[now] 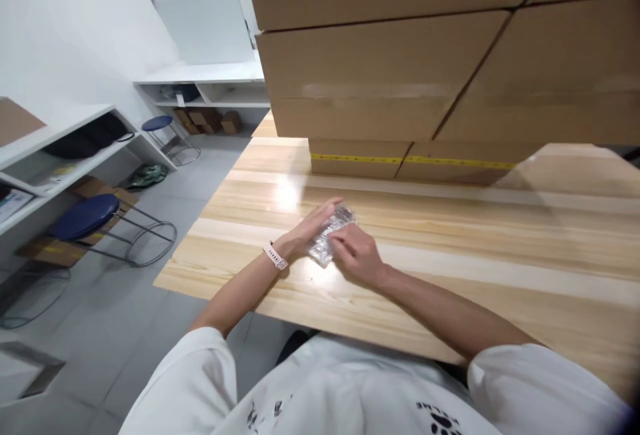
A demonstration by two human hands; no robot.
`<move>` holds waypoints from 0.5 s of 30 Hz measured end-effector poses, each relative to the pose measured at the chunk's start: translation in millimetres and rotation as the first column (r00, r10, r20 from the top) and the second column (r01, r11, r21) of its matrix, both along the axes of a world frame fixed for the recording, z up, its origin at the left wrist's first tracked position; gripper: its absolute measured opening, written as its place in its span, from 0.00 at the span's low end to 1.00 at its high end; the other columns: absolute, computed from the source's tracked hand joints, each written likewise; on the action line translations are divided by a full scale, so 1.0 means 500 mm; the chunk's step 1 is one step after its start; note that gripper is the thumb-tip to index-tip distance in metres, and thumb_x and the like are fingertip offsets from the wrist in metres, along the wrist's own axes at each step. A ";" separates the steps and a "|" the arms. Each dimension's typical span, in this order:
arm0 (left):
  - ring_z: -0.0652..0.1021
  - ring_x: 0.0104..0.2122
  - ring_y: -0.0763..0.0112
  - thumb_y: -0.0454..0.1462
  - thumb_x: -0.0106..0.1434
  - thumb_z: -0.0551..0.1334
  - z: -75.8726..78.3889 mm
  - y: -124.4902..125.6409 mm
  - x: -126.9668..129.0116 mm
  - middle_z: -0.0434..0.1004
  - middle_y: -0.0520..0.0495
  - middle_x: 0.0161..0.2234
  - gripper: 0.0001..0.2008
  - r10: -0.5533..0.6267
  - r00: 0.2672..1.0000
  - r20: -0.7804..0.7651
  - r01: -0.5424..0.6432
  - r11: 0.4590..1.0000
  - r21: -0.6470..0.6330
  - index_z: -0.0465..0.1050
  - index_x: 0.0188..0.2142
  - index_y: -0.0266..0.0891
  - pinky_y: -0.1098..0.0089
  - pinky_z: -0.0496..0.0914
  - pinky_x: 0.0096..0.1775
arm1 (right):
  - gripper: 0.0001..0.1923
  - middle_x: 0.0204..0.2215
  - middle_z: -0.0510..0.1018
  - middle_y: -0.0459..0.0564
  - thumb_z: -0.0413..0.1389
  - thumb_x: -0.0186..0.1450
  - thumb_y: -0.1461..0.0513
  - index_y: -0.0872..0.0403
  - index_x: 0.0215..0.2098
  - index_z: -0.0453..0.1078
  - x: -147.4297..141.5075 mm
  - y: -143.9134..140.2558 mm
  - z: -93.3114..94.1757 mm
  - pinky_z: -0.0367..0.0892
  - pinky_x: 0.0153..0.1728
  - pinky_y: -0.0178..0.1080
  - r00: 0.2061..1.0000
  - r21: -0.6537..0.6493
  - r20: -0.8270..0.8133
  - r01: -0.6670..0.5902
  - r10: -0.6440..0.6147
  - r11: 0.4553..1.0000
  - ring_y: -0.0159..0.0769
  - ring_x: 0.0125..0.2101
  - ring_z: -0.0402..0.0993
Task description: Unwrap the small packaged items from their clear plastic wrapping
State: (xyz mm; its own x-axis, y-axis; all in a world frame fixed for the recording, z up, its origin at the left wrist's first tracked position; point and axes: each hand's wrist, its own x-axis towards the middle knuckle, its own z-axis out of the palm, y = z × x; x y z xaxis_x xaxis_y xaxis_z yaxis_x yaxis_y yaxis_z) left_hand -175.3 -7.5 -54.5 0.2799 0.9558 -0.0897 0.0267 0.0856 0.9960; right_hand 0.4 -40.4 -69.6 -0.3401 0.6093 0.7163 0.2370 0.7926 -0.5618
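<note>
Plastic packet (pixel 331 235), small and shiny, lies flat on the tabletop (pixel 450 268) between both hands. Left hand (pixel 310 228) lies over its far side with fingers straight, apparently to keep it from sliding. Right hand (pixel 357 255) curls on its near edge, grip half closed, pinching the wrap. Cardboard boxes (pixel 400 68) stand stacked behind.

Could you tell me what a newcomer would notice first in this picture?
The stacked cardboard boxes fill the top of the view, at the table's far edge. Mid-table, the left hand and right hand press on a small shiny packet. Blue stools stand left.
</note>
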 end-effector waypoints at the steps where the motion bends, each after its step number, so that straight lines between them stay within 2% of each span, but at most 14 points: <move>1: 0.72 0.62 0.50 0.61 0.70 0.56 0.002 -0.013 0.015 0.66 0.38 0.67 0.35 -0.001 0.994 0.107 0.008 0.998 -0.067 0.65 0.69 0.48 0.52 0.65 0.63 | 0.10 0.35 0.82 0.51 0.52 0.74 0.62 0.50 0.43 0.76 0.026 -0.003 0.000 0.70 0.41 0.45 0.995 0.010 -0.012 0.103 -0.102 0.995 0.41 0.37 0.76; 3: 0.72 0.62 0.50 0.63 0.69 0.55 0.007 -0.028 0.031 0.65 0.38 0.67 0.38 0.049 0.975 0.218 -0.025 0.993 -0.114 0.63 0.69 0.48 0.53 0.68 0.61 | 0.11 0.42 0.82 0.55 0.52 0.75 0.60 0.50 0.48 0.76 0.075 -0.006 -0.005 0.70 0.49 0.49 0.970 0.019 0.036 0.238 -0.239 0.971 0.44 0.44 0.76; 5: 0.68 0.65 0.51 0.62 0.68 0.57 0.016 -0.035 0.028 0.64 0.40 0.69 0.35 0.091 0.974 0.206 -0.081 0.995 -0.057 0.68 0.66 0.48 0.56 0.66 0.62 | 0.18 0.54 0.78 0.60 0.53 0.74 0.54 0.51 0.57 0.73 0.112 -0.007 -0.015 0.65 0.58 0.55 0.953 0.008 0.159 0.260 -0.258 0.966 0.50 0.56 0.72; 8: 0.68 0.65 0.52 0.57 0.67 0.64 0.028 -0.042 0.006 0.68 0.41 0.66 0.29 0.097 0.988 0.118 -0.103 0.994 0.045 0.74 0.61 0.46 0.58 0.66 0.61 | 0.43 0.72 0.58 0.64 0.58 0.67 0.40 0.50 0.72 0.58 0.136 -0.005 -0.030 0.54 0.66 0.64 0.925 -0.084 0.342 0.204 -0.164 0.975 0.60 0.70 0.54; 10: 0.73 0.60 0.53 0.53 0.64 0.69 0.031 -0.046 -0.007 0.73 0.39 0.62 0.28 0.103 0.992 0.079 -0.108 0.992 0.067 0.77 0.57 0.42 0.59 0.68 0.58 | 0.54 0.75 0.49 0.64 0.61 0.61 0.35 0.49 0.76 0.50 0.136 -0.002 -0.035 0.50 0.67 0.66 0.906 -0.156 0.417 0.146 -0.069 0.977 0.62 0.73 0.47; 12: 0.76 0.54 0.55 0.51 0.60 0.72 0.027 -0.049 -0.013 0.78 0.39 0.56 0.27 0.109 0.991 0.073 -0.113 0.992 0.056 0.78 0.54 0.39 0.60 0.70 0.54 | 0.55 0.75 0.51 0.62 0.63 0.59 0.35 0.47 0.75 0.52 0.131 -0.001 -0.034 0.50 0.68 0.65 0.899 -0.204 0.437 0.075 0.022 0.976 0.61 0.73 0.47; 15: 0.79 0.47 0.58 0.48 0.58 0.74 0.014 -0.048 -0.011 0.81 0.39 0.52 0.28 0.073 0.990 0.121 -0.072 0.997 -0.014 0.78 0.53 0.37 0.61 0.72 0.50 | 0.44 0.72 0.60 0.58 0.65 0.61 0.40 0.45 0.70 0.64 0.126 -0.002 -0.023 0.52 0.68 0.62 0.937 -0.254 0.338 0.004 0.085 0.967 0.57 0.71 0.54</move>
State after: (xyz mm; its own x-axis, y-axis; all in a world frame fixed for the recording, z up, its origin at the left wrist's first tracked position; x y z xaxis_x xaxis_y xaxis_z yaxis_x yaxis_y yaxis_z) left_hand -180.7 -31.7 -47.7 0.2195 0.9732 -0.0684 -0.1011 0.0924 0.9906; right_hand 63.3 -41.2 -81.3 -0.5661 0.7319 0.3793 0.4207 0.6522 -0.6306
